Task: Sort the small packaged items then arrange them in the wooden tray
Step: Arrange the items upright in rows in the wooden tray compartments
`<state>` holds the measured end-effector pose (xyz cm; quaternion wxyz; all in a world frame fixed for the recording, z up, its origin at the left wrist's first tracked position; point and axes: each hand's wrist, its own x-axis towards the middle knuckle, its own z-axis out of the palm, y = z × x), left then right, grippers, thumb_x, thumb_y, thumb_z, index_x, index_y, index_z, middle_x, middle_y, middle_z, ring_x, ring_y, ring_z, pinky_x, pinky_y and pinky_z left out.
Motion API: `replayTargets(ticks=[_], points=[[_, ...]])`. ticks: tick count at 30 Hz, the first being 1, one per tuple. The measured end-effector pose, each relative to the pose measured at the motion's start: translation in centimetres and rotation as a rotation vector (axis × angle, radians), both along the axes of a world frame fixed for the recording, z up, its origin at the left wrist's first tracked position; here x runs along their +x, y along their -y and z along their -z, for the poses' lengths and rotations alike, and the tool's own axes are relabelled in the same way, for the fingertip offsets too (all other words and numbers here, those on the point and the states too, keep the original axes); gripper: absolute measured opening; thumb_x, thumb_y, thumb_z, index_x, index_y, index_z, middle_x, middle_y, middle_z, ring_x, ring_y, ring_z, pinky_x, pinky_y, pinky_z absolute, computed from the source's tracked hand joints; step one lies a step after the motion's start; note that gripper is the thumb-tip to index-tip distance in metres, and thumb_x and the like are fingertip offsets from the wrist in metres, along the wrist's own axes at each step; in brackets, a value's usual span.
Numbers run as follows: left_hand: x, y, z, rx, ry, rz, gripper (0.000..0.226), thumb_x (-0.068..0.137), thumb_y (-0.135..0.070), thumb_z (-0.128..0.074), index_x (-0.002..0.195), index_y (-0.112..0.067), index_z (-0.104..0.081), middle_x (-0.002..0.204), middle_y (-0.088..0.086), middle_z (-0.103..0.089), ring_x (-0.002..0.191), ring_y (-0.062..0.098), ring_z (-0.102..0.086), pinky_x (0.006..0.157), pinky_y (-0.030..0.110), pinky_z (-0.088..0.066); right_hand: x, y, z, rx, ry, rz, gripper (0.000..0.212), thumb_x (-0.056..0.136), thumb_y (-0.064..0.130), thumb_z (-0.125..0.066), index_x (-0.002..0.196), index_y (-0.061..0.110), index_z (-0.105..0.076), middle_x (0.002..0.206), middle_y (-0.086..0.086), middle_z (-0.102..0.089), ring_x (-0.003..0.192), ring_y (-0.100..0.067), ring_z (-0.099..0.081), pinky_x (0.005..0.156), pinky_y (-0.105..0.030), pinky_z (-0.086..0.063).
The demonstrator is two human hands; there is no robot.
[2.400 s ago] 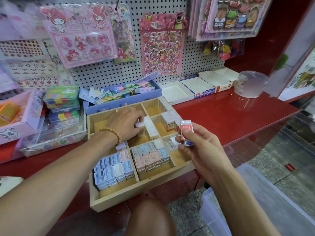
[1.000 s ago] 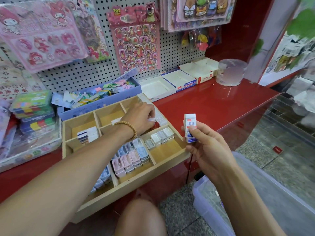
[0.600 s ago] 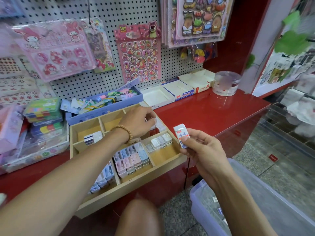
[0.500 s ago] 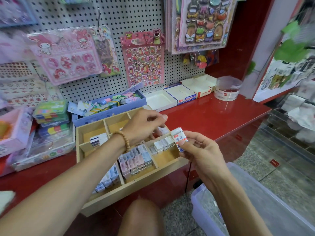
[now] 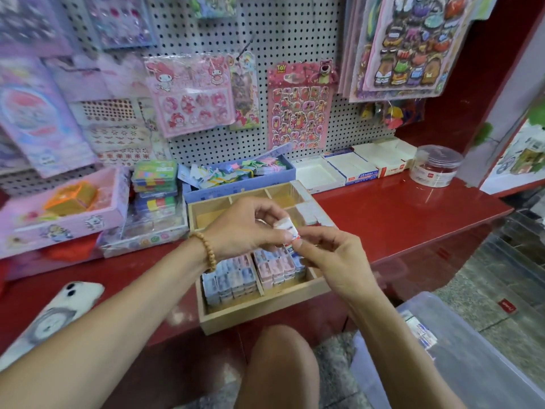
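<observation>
Head view, single camera, looking down over both forearms. Wooden tray (image 5: pixel 267 312) sits on the red counter (image 5: pixel 398 214), its near compartments packed with rows of small wrapped packets (image 5: pixel 236 278) in blue and pink; the far compartments show bare wood, and some white packets (image 5: pixel 314 212) lie along the right side.

Both hands meet above the middle of the tray. Left hand (image 5: pixel 244 228), beaded bracelet (image 5: pixel 206 250) at the wrist, has its fingers curled and its fingertips closed on the upper end of one small white packet (image 5: pixel 287 231) with red and blue print. Right hand (image 5: pixel 333 255) pinches the lower end of the same packet between thumb and forefinger. So the packet is held in the air by both grips at once, not resting in any compartment. Which hand bears it cannot be told.

Key relation: the packet's long axis runs slanted, upper end toward the left hand, lower end toward the right and down toward the tray. It hangs directly over the filled near-right compartment, with the right-side row of white packets just beyond it. Left hand is nearer the far compartments; right hand is nearer the tray's right edge.

Judgement: this looks like a pass or a check of the label between hands. Placement is not yet done.

Elsewhere: a phone (image 5: pixel 56 317) lies on the counter at near left; a clear bin (image 5: pixel 472 364) stands on the floor at lower right.
</observation>
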<state>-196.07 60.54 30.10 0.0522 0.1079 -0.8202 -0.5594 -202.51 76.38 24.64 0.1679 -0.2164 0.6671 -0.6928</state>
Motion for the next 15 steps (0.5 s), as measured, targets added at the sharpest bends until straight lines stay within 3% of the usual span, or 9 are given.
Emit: replayTargets(ticks=[4, 8, 12, 15], points=[[0.9, 3.5, 0.7, -0.166, 0.010, -0.060, 0.018, 0.077, -0.004, -0.078, 0.087, -0.014, -0.066, 0.085, 0.006, -0.068, 0.067, 0.015, -0.067, 0.059, 0.026, -0.054, -0.1, 2.0, 0.3, 0.091, -0.059, 0.018, 0.008, 0.086, 0.013, -0.076, 0.093, 0.014, -0.074, 0.075, 0.008, -0.070, 0.068, -0.004, -0.063, 0.066, -0.021, -0.052], [1.0, 8.5, 2.5, -0.470, 0.045, -0.236, 0.019, 0.076, -0.017, -0.081, 0.086, -0.025, -0.066, 0.088, -0.005, -0.065, 0.078, 0.014, -0.063, 0.075, 0.031, -0.052, -1.8, 1.8, 0.5, 0.132, -0.035, 0.101, 0.004, 0.091, 0.018, -0.070, 0.092, 0.020, -0.073, 0.082, 0.002, -0.073, 0.080, -0.018, -0.069, 0.077, -0.035, -0.055], [0.9, 11.1, 4.7, -0.639, 0.114, -0.311, 0.016, 0.078, -0.021, -0.079, 0.088, -0.024, -0.068, 0.092, -0.006, -0.067, 0.074, 0.005, -0.055, 0.072, 0.025, -0.043, -3.3, 0.8, 0.5, 0.155, -0.027, 0.173, 0.007, 0.093, 0.018, -0.067, 0.096, 0.021, -0.072, 0.087, -0.001, -0.074, 0.084, -0.022, -0.071, 0.071, -0.032, -0.056], [0.4, 11.3, 6.7, -0.699, 0.137, -0.332, 0.017, 0.080, -0.021, -0.077, 0.095, -0.021, -0.069, 0.095, -0.005, -0.065, 0.080, 0.011, -0.053, 0.076, 0.025, -0.041, -4.2, 0.3, 0.9, 0.179, -0.034, 0.202, 0.007, 0.093, 0.019, -0.067, 0.096, 0.023, -0.072, 0.089, -0.002, -0.074, 0.087, -0.024, -0.072, 0.077, -0.042, -0.058]])
